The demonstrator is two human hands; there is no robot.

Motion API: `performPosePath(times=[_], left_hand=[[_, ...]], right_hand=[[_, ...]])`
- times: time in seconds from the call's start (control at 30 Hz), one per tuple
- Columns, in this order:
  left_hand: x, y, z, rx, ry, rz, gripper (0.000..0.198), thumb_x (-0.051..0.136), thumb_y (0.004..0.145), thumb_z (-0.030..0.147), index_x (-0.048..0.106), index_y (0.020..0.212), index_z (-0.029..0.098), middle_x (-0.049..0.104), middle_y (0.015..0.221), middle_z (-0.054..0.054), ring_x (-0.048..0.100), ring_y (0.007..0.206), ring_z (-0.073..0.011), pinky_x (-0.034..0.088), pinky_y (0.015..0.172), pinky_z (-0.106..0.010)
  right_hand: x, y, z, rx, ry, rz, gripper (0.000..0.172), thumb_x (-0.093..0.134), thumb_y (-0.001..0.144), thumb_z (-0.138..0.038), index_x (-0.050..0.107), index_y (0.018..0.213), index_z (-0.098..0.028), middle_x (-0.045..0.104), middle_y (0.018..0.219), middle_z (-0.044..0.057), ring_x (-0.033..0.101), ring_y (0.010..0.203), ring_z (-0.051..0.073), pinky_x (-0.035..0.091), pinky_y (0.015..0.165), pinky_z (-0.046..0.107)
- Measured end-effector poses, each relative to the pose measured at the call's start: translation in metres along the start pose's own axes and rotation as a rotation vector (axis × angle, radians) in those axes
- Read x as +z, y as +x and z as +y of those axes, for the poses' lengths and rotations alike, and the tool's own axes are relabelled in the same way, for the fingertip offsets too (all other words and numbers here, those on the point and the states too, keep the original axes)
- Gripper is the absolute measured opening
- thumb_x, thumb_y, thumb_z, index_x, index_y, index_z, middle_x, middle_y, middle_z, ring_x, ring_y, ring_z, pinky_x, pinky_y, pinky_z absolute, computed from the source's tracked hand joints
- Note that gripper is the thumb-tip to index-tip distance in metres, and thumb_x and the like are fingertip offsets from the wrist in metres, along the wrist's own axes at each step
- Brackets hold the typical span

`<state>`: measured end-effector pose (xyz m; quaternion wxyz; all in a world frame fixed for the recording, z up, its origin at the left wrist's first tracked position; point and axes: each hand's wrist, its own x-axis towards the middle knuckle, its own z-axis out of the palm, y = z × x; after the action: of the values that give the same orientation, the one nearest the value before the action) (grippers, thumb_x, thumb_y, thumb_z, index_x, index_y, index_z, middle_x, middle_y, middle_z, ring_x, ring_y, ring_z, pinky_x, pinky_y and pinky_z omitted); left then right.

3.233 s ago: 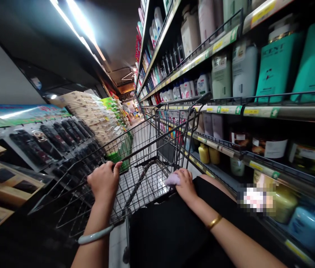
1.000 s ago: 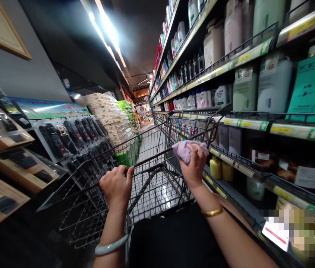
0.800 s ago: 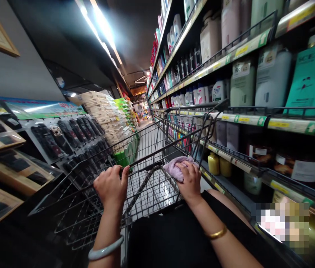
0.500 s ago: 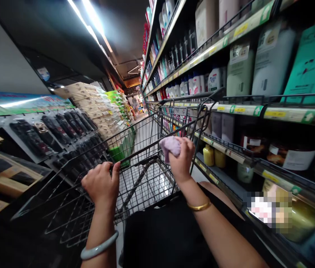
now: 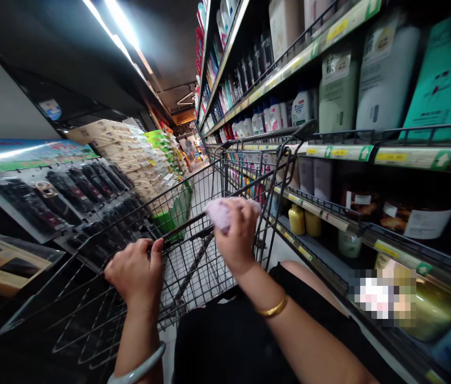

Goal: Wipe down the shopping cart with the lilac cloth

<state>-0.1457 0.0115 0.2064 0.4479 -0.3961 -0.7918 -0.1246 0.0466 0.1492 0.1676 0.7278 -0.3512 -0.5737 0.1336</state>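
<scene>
A dark wire shopping cart (image 5: 197,266) stands tilted across the view in front of me. My left hand (image 5: 137,272) is wrapped round the cart's near top rail, thumb uppermost. A pale lilac cloth (image 5: 219,213) is bunched in my right hand (image 5: 241,234), which presses it on the same rail farther right. The fingers hide part of the cloth and of the rail under it. A gold bracelet circles my right wrist, and a pale bangle sits on my left.
Shelves of bottles and jars line the right side, with a turquoise bottle (image 5: 439,80) close by. On the left hang packaged dark goods (image 5: 65,192), beside stacked cartons (image 5: 117,154). The aisle floor (image 5: 200,186) runs ahead between them.
My right hand has slid left along the rail with the lilac cloth, closer to my left hand. My left hand still grips the rail. The whole view has shifted slightly.
</scene>
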Motion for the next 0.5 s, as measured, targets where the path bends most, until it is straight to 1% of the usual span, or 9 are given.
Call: performPosePath(times=[0.03, 0.07, 0.1, 0.13, 0.2, 0.23, 0.3, 0.43, 0.5], left_hand=[[0.0, 0.001, 0.001, -0.004, 0.002, -0.005, 0.063, 0.02, 0.102, 0.062, 0.067, 0.094, 0.02, 0.068, 0.087, -0.01, 0.057, 0.084, -0.0288, 0.026, 0.07, -0.039], [0.0, 0.001, 0.002, -0.01, 0.004, -0.009, 0.063, 0.021, 0.102, 0.062, 0.068, 0.094, 0.02, 0.068, 0.088, -0.01, 0.057, 0.084, -0.0291, 0.026, 0.07, -0.039], [-0.001, 0.001, 0.003, -0.012, 0.006, -0.012, 0.063, 0.021, 0.102, 0.062, 0.068, 0.095, 0.02, 0.068, 0.088, -0.01, 0.058, 0.085, -0.0293, 0.027, 0.071, -0.039], [-0.001, 0.001, 0.003, -0.012, 0.007, -0.016, 0.063, 0.021, 0.102, 0.061, 0.068, 0.095, 0.02, 0.069, 0.088, -0.01, 0.058, 0.085, -0.0294, 0.027, 0.071, -0.039], [-0.002, 0.001, 0.002, -0.006, 0.008, -0.022, 0.063, 0.02, 0.102, 0.06, 0.069, 0.096, 0.02, 0.069, 0.089, -0.01, 0.058, 0.085, -0.0294, 0.028, 0.072, -0.039], [-0.002, 0.001, 0.001, 0.003, 0.008, -0.023, 0.062, 0.021, 0.102, 0.06, 0.069, 0.096, 0.021, 0.07, 0.09, -0.01, 0.058, 0.085, -0.0293, 0.028, 0.072, -0.039], [-0.002, 0.0, 0.0, 0.025, 0.002, -0.02, 0.061, 0.021, 0.102, 0.059, 0.068, 0.097, 0.021, 0.07, 0.091, -0.01, 0.058, 0.085, -0.029, 0.028, 0.072, -0.039], [-0.001, -0.001, 0.001, 0.026, -0.014, -0.019, 0.058, 0.024, 0.102, 0.058, 0.068, 0.096, 0.021, 0.07, 0.09, -0.01, 0.058, 0.085, -0.0285, 0.029, 0.073, -0.038], [-0.002, -0.001, 0.003, -0.002, -0.026, -0.026, 0.054, 0.028, 0.102, 0.056, 0.068, 0.095, 0.021, 0.069, 0.089, -0.01, 0.058, 0.085, -0.0289, 0.029, 0.075, -0.039]], right_hand=[[0.007, -0.011, -0.012, -0.059, -0.017, -0.071, 0.046, 0.061, 0.085, -0.021, 0.056, 0.131, -0.026, 0.053, 0.136, 0.014, 0.044, 0.131, 0.033, 0.038, 0.115, 0.056], [0.014, -0.024, -0.022, -0.165, -0.007, -0.163, 0.049, 0.063, 0.085, -0.024, 0.056, 0.133, -0.026, 0.054, 0.137, 0.013, 0.044, 0.131, 0.033, 0.035, 0.116, 0.055], [0.02, -0.038, -0.03, -0.323, 0.02, -0.287, 0.049, 0.064, 0.086, -0.027, 0.056, 0.134, -0.027, 0.055, 0.138, 0.01, 0.044, 0.131, 0.03, 0.035, 0.116, 0.05], [0.026, -0.051, -0.036, -0.456, 0.029, -0.388, 0.045, 0.061, 0.09, -0.028, 0.056, 0.135, -0.031, 0.057, 0.14, 0.006, 0.044, 0.132, 0.028, 0.033, 0.116, 0.048], [0.033, -0.066, -0.043, -0.591, 0.037, -0.513, 0.039, 0.056, 0.096, -0.029, 0.057, 0.134, -0.035, 0.059, 0.142, -0.001, 0.043, 0.133, 0.023, 0.031, 0.115, 0.043], [0.034, -0.067, -0.043, -0.596, 0.035, -0.534, 0.037, 0.054, 0.098, -0.029, 0.058, 0.134, -0.037, 0.06, 0.142, -0.003, 0.043, 0.133, 0.021, 0.03, 0.114, 0.042], [0.03, -0.054, -0.04, -0.549, 0.044, -0.523, 0.033, 0.055, 0.099, -0.032, 0.06, 0.131, -0.038, 0.061, 0.14, -0.005, 0.045, 0.131, 0.02, 0.031, 0.111, 0.04], [0.015, -0.002, -0.038, -0.367, 0.019, -0.384, 0.036, 0.063, 0.091, -0.038, 0.064, 0.127, -0.034, 0.064, 0.136, 0.0, 0.049, 0.127, 0.025, 0.033, 0.107, 0.044], [0.012, 0.021, -0.047, -0.306, -0.032, -0.392, 0.038, 0.065, 0.087, -0.039, 0.065, 0.124, -0.03, 0.067, 0.13, 0.003, 0.051, 0.125, 0.027, 0.034, 0.105, 0.045]])
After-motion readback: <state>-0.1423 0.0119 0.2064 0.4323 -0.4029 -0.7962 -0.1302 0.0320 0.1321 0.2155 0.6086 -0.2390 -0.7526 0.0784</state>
